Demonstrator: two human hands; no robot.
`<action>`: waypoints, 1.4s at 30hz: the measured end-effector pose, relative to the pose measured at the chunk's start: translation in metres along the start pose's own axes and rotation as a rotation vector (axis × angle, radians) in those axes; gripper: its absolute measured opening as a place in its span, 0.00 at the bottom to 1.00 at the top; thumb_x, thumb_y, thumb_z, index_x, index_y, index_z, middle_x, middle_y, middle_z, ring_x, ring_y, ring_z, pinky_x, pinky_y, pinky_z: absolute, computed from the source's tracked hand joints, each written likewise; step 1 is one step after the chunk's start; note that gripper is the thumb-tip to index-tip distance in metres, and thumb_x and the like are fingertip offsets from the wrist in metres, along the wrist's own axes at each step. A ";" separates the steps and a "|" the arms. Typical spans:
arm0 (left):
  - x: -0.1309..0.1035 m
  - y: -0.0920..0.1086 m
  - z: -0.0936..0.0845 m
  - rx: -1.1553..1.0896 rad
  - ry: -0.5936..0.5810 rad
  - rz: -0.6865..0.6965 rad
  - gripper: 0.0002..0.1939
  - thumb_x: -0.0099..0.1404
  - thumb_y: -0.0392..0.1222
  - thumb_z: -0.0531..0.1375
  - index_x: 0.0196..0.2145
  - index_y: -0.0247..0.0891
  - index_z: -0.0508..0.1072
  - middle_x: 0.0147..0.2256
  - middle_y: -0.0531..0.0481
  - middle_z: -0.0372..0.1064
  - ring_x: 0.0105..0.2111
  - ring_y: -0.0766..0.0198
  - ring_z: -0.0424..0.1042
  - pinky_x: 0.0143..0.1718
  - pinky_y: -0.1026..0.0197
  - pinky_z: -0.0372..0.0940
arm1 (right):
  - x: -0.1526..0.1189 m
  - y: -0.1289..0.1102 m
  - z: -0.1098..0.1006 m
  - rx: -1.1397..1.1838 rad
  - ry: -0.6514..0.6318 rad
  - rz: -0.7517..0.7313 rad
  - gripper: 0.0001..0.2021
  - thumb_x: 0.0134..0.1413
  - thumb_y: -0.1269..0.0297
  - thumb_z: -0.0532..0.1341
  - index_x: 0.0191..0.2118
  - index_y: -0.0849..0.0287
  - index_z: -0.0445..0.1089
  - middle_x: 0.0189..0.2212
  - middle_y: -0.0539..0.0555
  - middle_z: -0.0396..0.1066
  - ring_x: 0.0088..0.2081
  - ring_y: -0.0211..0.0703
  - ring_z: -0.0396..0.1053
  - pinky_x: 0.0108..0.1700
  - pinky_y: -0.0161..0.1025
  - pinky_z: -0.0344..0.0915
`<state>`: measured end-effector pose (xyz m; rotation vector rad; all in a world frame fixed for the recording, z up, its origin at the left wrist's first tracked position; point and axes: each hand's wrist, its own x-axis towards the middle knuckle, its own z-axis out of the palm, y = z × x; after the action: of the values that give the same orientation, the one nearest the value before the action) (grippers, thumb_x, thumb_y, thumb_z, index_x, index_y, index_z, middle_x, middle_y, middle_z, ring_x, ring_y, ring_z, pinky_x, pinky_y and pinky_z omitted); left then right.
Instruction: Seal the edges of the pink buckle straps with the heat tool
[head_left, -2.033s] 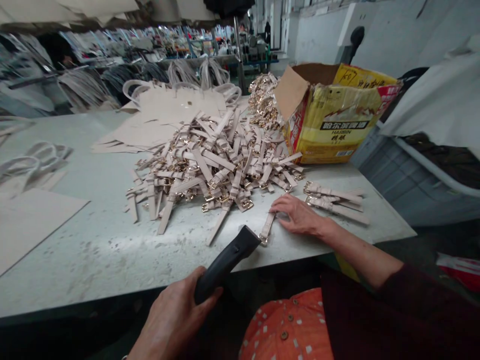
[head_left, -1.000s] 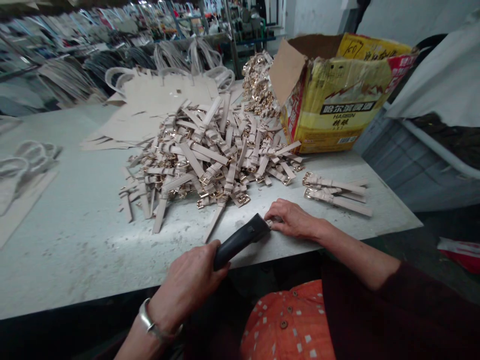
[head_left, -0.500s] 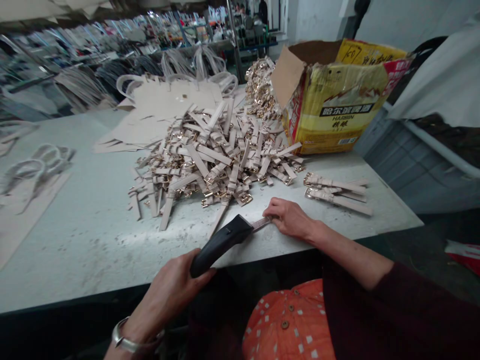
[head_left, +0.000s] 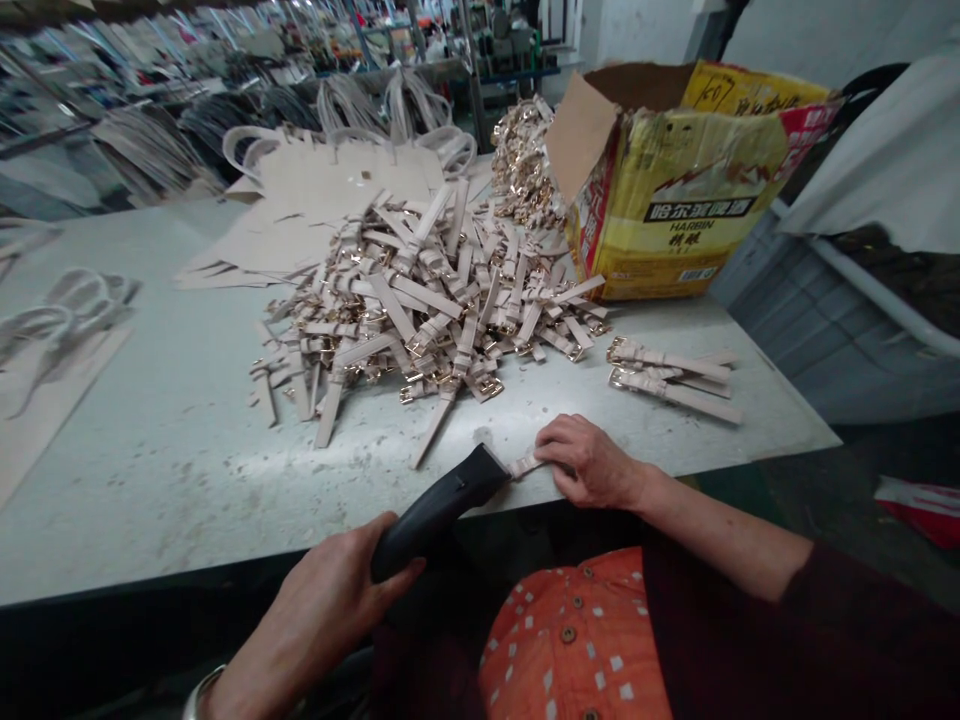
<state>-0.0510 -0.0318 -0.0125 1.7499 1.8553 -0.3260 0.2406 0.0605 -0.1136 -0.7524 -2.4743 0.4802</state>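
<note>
My left hand (head_left: 337, 585) is wrapped round the black handheld tool (head_left: 442, 505), whose wide end points up and right over the table's front edge. My right hand (head_left: 589, 462) pinches a short beige buckle strap (head_left: 527, 464), and the strap's free end meets the tool's tip. Behind the hands lies a large heap of beige straps with gold buckles (head_left: 405, 300). A few similar straps (head_left: 675, 380) lie together to the right, beyond my right hand.
A yellow cardboard box (head_left: 675, 210) with open flaps stands at the back right, beside a grey bin (head_left: 817, 330). Flat beige panels with handles (head_left: 300, 205) lie behind the heap. More handled pieces (head_left: 52, 340) are at the left of the pale table (head_left: 172, 480).
The view has shifted slightly. Both hands are a little lower, and the strap's outer end now sits against the tool's tip with less of it showing.
</note>
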 end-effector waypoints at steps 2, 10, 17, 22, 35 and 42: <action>-0.003 0.001 0.001 0.010 -0.021 -0.005 0.13 0.59 0.52 0.53 0.35 0.43 0.69 0.28 0.53 0.73 0.31 0.61 0.72 0.31 0.65 0.58 | 0.001 -0.001 0.000 0.017 -0.003 0.015 0.08 0.49 0.73 0.58 0.36 0.60 0.70 0.37 0.57 0.69 0.40 0.47 0.63 0.43 0.44 0.58; 0.007 0.010 0.003 0.046 -0.020 0.015 0.12 0.59 0.50 0.52 0.35 0.43 0.69 0.29 0.52 0.73 0.33 0.61 0.72 0.31 0.65 0.58 | 0.009 0.008 0.003 0.233 0.006 0.014 0.05 0.55 0.72 0.59 0.37 0.61 0.71 0.34 0.56 0.68 0.38 0.43 0.63 0.40 0.40 0.61; 0.015 0.010 0.008 -0.027 -0.026 0.046 0.12 0.59 0.50 0.52 0.34 0.42 0.69 0.28 0.52 0.72 0.30 0.62 0.72 0.29 0.65 0.57 | 0.017 0.005 0.003 0.249 -0.045 0.054 0.04 0.53 0.70 0.63 0.36 0.59 0.74 0.33 0.55 0.68 0.38 0.43 0.63 0.40 0.38 0.61; 0.011 0.012 0.009 -0.039 -0.016 0.037 0.13 0.59 0.50 0.52 0.36 0.42 0.69 0.29 0.51 0.72 0.31 0.61 0.72 0.28 0.65 0.57 | 0.025 0.001 0.007 0.219 -0.062 0.109 0.02 0.49 0.70 0.65 0.29 0.60 0.71 0.31 0.53 0.68 0.37 0.42 0.64 0.41 0.39 0.58; 0.012 0.007 0.008 -0.054 -0.040 0.023 0.14 0.58 0.51 0.52 0.36 0.41 0.70 0.28 0.52 0.72 0.30 0.61 0.72 0.29 0.65 0.58 | 0.028 0.004 0.004 0.448 -0.035 0.235 0.03 0.55 0.71 0.58 0.31 0.60 0.63 0.31 0.49 0.64 0.33 0.37 0.62 0.38 0.34 0.56; 0.007 0.003 0.002 -0.007 -0.041 0.033 0.13 0.58 0.50 0.53 0.35 0.42 0.70 0.28 0.52 0.73 0.31 0.61 0.72 0.32 0.65 0.59 | 0.028 0.003 0.010 0.339 -0.034 0.225 0.04 0.57 0.72 0.55 0.32 0.59 0.64 0.30 0.49 0.65 0.34 0.38 0.62 0.41 0.36 0.55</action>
<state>-0.0479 -0.0262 -0.0175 1.7545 1.7943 -0.3399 0.2164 0.0772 -0.1128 -0.8859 -2.2627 0.9733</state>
